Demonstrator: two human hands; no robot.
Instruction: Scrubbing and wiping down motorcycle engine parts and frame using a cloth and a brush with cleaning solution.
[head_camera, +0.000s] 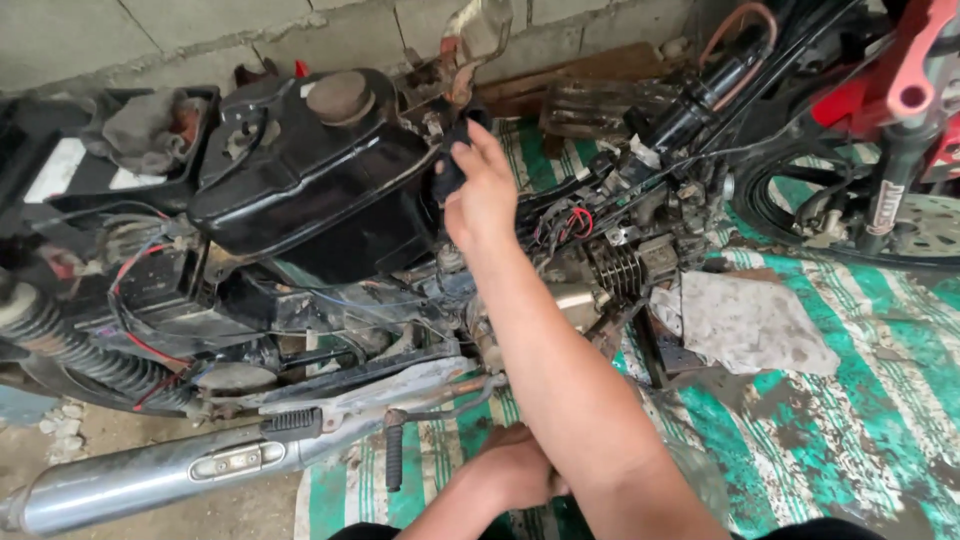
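Observation:
A stripped motorcycle stands in front of me, its black fuel tank (310, 165) tilted up at the centre left. My right hand (487, 195) reaches forward to the tank's right end and is closed around a small dark piece (449, 170), which could be a part or a cloth. Just right of that hand are the finned engine (620, 268) and a bunch of red and black wires (570, 222). My left hand (512, 466) rests low near the bottom edge, its fingers curled; I cannot see anything in it.
A chrome exhaust (150, 480) lies along the lower left, with a black foot peg (394, 458) beside it. A grey rag (745, 322) sits on the green striped mat (860, 420). The front wheel (850, 215) and red fork parts (905, 70) are at the right, and a block wall (200, 35) stands behind.

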